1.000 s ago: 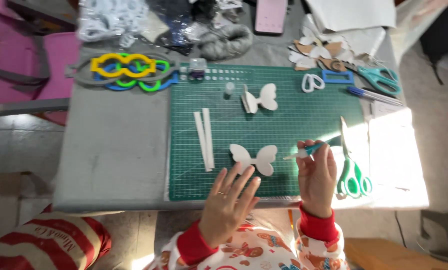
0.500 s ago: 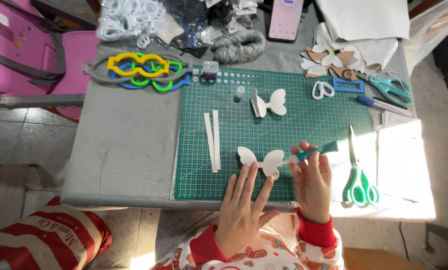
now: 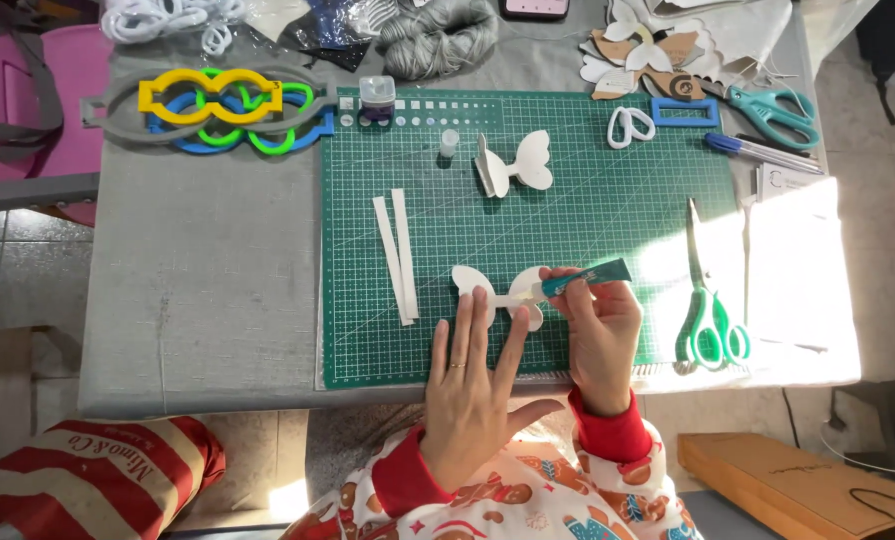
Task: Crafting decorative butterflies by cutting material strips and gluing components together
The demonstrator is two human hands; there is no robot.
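My right hand (image 3: 600, 335) grips the teal glue tube (image 3: 583, 278), nozzle pointing left onto the white bow-shaped cutout (image 3: 468, 283); my left hand (image 3: 473, 385), flat and unclenched, pins it, fingertips just below

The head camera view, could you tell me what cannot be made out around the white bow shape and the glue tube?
- White bow shape: partly covered by left hand fingers.
- Glue tube tip: too small to tell whether glue is out.
- Phone: cut off by top edge.
- Paper by green scissors: washed out by sunlight.
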